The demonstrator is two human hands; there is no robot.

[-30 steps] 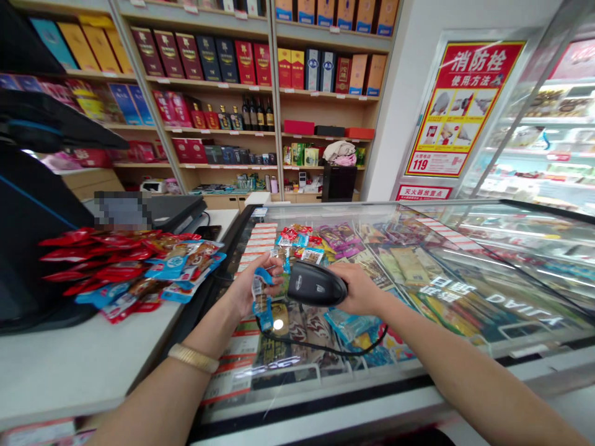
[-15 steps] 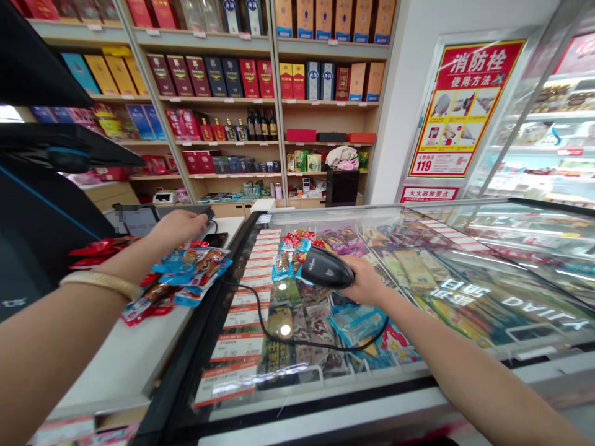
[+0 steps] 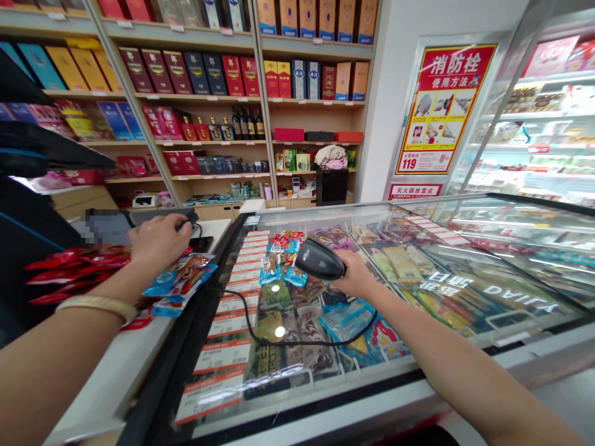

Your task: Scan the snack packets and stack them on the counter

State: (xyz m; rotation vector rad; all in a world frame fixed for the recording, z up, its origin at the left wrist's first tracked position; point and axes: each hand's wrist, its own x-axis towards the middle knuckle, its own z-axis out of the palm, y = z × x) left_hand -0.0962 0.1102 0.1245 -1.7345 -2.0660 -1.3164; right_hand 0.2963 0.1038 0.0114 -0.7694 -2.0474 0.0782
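our R hand [image 3: 356, 272] gripping blk scanner [image 3: 320, 259] over glass freezer [image 3: 325, 402], our L hand [image 3: 160, 238] at snack pkts [image 3: 181, 279] on left counter [image 3: 102, 393], we can't tell its grip, more pkts [image 3: 271, 269] on glass near scanner

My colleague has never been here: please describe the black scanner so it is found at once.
Find the large glass-topped case. Over its left half in the picture, the right hand holds the scanner: solid black, with a rounded head, unlike the red and blue packets near it.
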